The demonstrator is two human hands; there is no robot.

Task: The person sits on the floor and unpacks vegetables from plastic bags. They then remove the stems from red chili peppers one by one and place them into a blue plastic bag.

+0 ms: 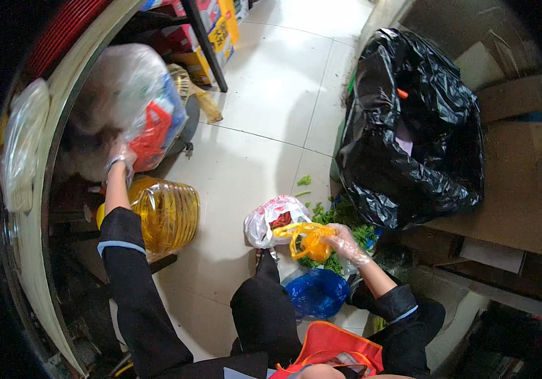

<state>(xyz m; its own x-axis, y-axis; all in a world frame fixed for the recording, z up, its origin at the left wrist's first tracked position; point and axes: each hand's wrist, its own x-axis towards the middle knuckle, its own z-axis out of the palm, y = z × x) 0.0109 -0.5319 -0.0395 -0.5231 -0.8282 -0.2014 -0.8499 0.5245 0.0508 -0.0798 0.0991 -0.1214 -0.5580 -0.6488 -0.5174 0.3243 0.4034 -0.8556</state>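
Note:
My right hand (pixel 345 245), in a clear plastic glove, grips an orange plastic bag (pixel 317 244) with its handles hanging loose. Below that bag stands a white plastic bag (pixel 256 225) with red contents, and a blue plastic bag (pixel 317 293) lies nearer my knees. Leafy greens (pixel 318 215) are spread on the floor around my right hand. On the left, my gloved left hand (pixel 121 154) reaches to a large clear plastic bag (pixel 133 76) with a red bag (pixel 151 135) at its side; whether the fingers hold it is unclear.
A large jug of yellow oil (pixel 166 215) stands below my left forearm. A bin lined with a black bag (pixel 413 142) is at the right, beside cardboard (pixel 522 189). A shelf edge (pixel 55 137) runs along the left. Dark table legs (pixel 204 47) and colourful boxes (pixel 226 35) are farther ahead.

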